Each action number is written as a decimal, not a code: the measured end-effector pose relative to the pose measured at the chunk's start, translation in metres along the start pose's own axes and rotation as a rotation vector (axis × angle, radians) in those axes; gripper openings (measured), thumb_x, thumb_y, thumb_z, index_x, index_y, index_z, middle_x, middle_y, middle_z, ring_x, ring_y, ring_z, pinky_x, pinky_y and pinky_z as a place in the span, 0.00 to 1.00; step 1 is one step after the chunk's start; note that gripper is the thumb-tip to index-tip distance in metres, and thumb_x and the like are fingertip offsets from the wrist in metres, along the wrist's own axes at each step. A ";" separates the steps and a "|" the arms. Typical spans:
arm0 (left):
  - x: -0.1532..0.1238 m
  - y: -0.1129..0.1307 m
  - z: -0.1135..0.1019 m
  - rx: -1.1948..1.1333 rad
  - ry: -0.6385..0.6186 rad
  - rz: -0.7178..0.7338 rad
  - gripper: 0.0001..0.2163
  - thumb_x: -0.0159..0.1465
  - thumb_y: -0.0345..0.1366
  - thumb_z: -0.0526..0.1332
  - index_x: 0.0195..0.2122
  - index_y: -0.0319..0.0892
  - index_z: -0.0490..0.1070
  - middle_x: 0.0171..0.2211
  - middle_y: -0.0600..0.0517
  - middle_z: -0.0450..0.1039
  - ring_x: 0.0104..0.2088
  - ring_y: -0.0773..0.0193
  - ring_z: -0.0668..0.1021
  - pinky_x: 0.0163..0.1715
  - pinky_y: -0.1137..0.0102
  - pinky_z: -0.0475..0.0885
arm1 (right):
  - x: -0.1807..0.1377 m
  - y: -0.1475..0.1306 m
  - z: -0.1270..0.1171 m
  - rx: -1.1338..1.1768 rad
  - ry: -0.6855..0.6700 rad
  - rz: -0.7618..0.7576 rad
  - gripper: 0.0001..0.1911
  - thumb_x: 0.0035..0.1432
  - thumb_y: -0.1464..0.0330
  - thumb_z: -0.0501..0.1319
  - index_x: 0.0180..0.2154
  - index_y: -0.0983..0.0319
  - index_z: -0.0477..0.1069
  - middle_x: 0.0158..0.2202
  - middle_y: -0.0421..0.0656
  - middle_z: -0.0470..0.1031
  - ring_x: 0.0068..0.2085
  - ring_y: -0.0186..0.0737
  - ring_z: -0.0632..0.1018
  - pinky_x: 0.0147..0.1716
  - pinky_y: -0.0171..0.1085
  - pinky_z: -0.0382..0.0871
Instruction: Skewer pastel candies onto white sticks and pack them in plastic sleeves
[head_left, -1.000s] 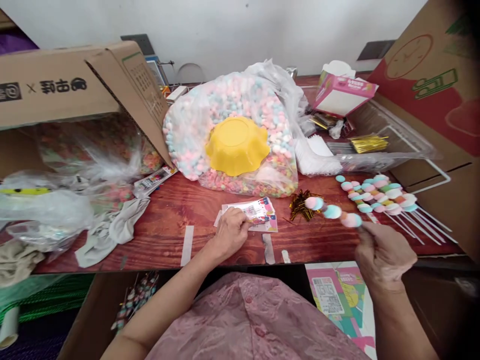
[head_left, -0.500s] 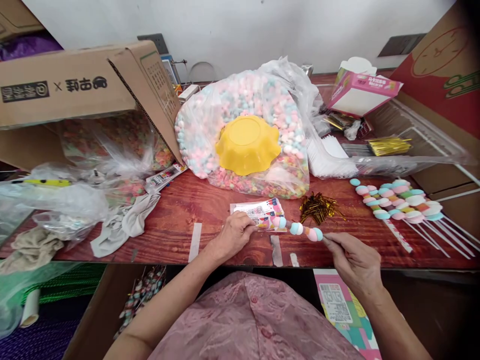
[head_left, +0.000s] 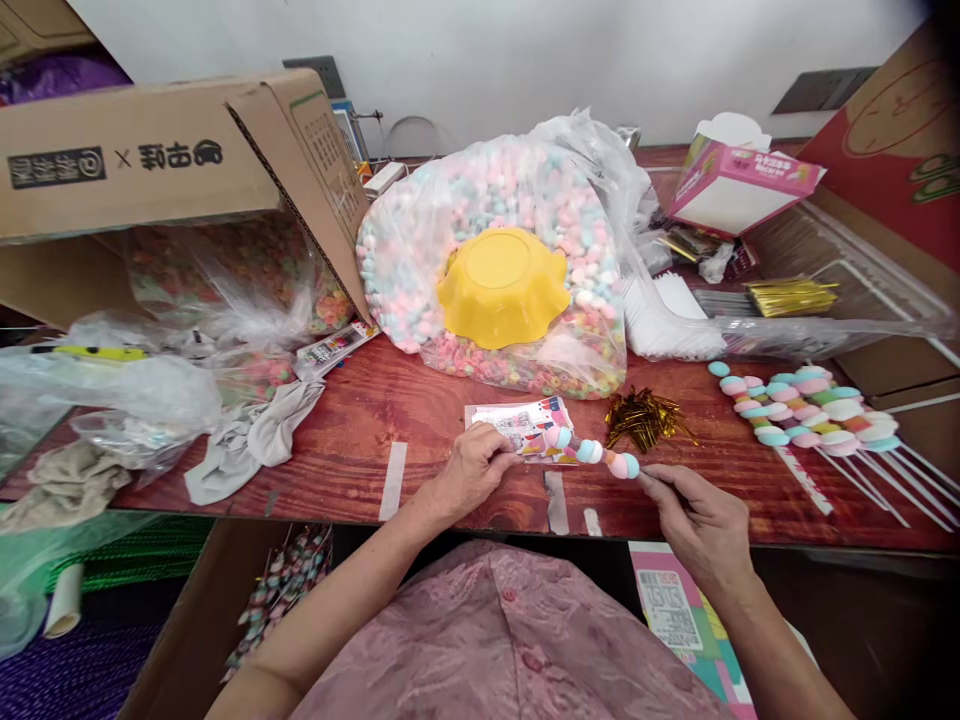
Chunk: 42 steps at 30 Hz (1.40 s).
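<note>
My right hand (head_left: 694,515) pinches the stick of a marshmallow skewer (head_left: 592,452) with pink and blue pieces, held level over the table's front edge. Its tip points left into a small stack of printed clear bags (head_left: 521,425). My left hand (head_left: 471,468) is closed on the near edge of that stack, at the mouth of a bag. A clump of gold twist ties (head_left: 643,417) lies just right of the bags.
A big plastic bag of marshmallows (head_left: 480,190) with a yellow bowl (head_left: 502,285) on it sits behind. Finished skewers (head_left: 806,410) lie at right. A cardboard box (head_left: 150,165) and crumpled plastic (head_left: 127,390) are at left, a pink carton (head_left: 739,185) at back right.
My right hand has carried the skewer from the right down and leftward to the bags. My left hand has stayed on the stack of bags.
</note>
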<state>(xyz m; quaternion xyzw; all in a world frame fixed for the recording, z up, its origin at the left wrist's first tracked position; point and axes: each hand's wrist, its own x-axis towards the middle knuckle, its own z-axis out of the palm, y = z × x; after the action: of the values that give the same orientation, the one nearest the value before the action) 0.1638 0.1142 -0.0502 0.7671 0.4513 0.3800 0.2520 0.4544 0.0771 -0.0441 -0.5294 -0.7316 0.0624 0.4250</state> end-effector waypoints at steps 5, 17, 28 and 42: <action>-0.002 -0.001 0.002 0.054 0.007 0.055 0.08 0.64 0.34 0.63 0.28 0.39 0.70 0.27 0.51 0.71 0.30 0.65 0.72 0.32 0.70 0.66 | -0.007 0.008 0.001 -0.052 -0.080 -0.103 0.03 0.61 0.72 0.61 0.36 0.60 0.74 0.30 0.40 0.79 0.30 0.35 0.79 0.32 0.33 0.73; -0.005 -0.001 0.004 0.326 -0.087 0.360 0.12 0.68 0.28 0.53 0.27 0.39 0.67 0.28 0.48 0.69 0.33 0.62 0.68 0.34 0.67 0.68 | 0.017 -0.001 -0.013 -0.164 -0.268 -0.315 0.07 0.64 0.71 0.58 0.34 0.61 0.73 0.29 0.40 0.77 0.30 0.34 0.78 0.31 0.33 0.70; -0.005 0.002 -0.007 0.330 -0.226 0.487 0.12 0.67 0.24 0.49 0.29 0.39 0.67 0.30 0.47 0.68 0.35 0.62 0.69 0.34 0.68 0.69 | 0.024 -0.008 -0.009 -0.248 -0.279 -0.480 0.08 0.62 0.76 0.57 0.36 0.63 0.75 0.29 0.43 0.77 0.29 0.36 0.75 0.31 0.36 0.66; -0.001 0.008 -0.009 0.352 -0.251 0.356 0.15 0.67 0.39 0.55 0.51 0.37 0.64 0.46 0.39 0.71 0.46 0.51 0.72 0.45 0.55 0.71 | 0.031 -0.026 -0.004 0.213 -0.294 -0.292 0.07 0.60 0.77 0.60 0.35 0.60 0.73 0.27 0.39 0.76 0.27 0.34 0.76 0.29 0.33 0.69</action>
<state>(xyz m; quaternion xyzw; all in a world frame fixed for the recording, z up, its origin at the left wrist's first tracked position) 0.1602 0.1098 -0.0395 0.9074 0.3336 0.2360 0.0980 0.4355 0.0905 -0.0102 -0.3554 -0.8438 0.1535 0.3716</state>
